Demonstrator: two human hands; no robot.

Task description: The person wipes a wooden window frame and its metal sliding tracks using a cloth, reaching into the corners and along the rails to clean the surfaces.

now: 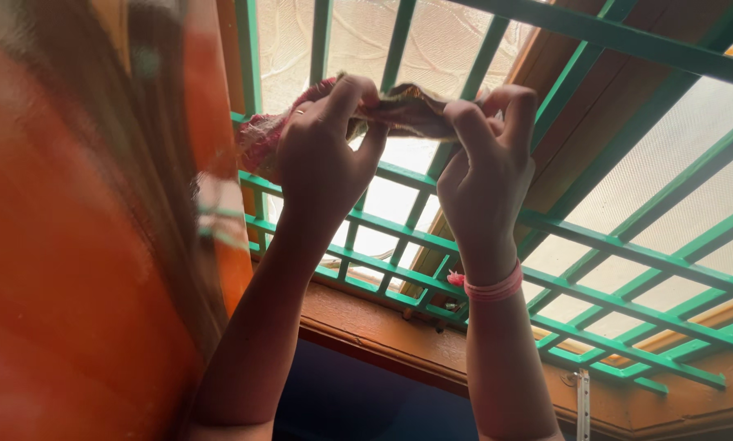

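Both my hands are raised in front of a window with a green metal grille (628,253). My left hand (326,159) and my right hand (489,175) pinch the two ends of a reddish-brown cloth (407,110) stretched between them. A bunched pink-red part of the cloth (260,139) hangs to the left of my left hand, against the grille. My right wrist wears a pink thread band (493,288). The fingers hide most of the cloth's edges.
An orange curtain (72,269) fills the left side, blurred and close. A brown wooden window frame (383,331) runs below the grille. A small metal latch (582,404) hangs at the lower right. Frosted panes sit behind the bars.
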